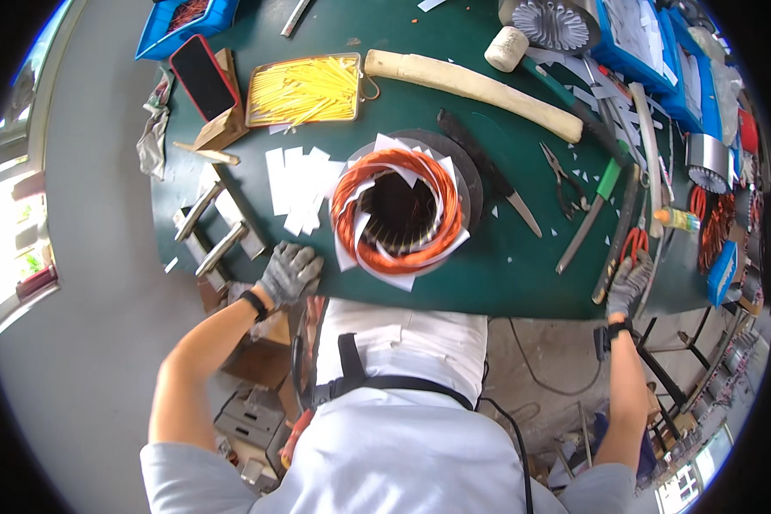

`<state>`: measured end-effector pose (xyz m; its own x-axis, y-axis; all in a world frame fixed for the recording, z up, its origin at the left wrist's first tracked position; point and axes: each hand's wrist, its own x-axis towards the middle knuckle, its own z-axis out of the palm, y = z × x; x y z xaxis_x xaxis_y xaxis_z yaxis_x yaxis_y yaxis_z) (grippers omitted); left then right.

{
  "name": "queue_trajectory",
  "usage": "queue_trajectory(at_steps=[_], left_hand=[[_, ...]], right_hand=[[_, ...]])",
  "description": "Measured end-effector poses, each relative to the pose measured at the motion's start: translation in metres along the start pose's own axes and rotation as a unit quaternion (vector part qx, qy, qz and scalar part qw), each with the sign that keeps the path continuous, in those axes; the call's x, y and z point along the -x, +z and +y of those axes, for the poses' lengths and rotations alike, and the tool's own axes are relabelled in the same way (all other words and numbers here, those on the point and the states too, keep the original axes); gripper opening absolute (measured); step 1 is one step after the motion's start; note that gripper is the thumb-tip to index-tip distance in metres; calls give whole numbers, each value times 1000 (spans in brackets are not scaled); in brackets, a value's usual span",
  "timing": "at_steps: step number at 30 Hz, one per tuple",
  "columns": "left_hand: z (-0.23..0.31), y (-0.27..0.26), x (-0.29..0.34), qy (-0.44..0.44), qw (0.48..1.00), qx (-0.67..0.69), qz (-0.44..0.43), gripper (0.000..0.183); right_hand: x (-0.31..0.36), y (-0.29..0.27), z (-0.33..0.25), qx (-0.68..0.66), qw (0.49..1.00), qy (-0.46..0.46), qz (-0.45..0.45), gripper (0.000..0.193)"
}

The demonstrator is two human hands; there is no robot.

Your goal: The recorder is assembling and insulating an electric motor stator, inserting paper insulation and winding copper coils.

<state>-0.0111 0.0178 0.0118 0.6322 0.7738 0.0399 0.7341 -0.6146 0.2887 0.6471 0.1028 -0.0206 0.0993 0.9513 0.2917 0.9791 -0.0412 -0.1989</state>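
My left hand (290, 272), in a grey glove, lies at the near edge of the green table with its fingers apart and nothing in them. My right hand (630, 281), gloved too, is closed at the red handles of a pair of scissors (637, 240) at the right; the blades point away from me. Between my hands a round motor stator (452, 201), wound with orange copper wire and lined with white paper pieces, stands on a grey disc (475, 184). White paper strips (298, 184) lie left of it.
Behind are a tray of yellow sticks (304, 90), a phone on a wooden block (206, 79) and a pale curved wooden bar (480, 92). A knife (518, 210), pliers (562, 180) and a green-handled file (595, 206) lie right. Metal frame (223, 227) sits left.
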Motion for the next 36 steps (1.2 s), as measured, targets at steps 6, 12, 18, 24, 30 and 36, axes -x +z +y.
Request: queue_trajectory(at_steps=[6,12,18,24,30,36], left_hand=[[87,-47,-74,-159,967,52,194,40],[73,-126,-162,45,987,-144,-53,52],[67,-96,-162,18,984,-116,-137,41],[129,-74,-176,-194,976,-98,9,45],[142,-73,-209,-298,954,29,19,36],[130,-87,-211,-294,948,119,-8,23]], right_hand=[[-26,-12,-13,-25,995,53,-85,51],[-50,-19,-36,109,942,159,-275,81],[-25,-30,-3,-403,891,130,-162,62],[-22,-83,-142,-484,832,172,-208,33],[-39,-117,-256,-410,842,75,-342,49],[-60,-150,-325,-326,869,-49,-368,50]])
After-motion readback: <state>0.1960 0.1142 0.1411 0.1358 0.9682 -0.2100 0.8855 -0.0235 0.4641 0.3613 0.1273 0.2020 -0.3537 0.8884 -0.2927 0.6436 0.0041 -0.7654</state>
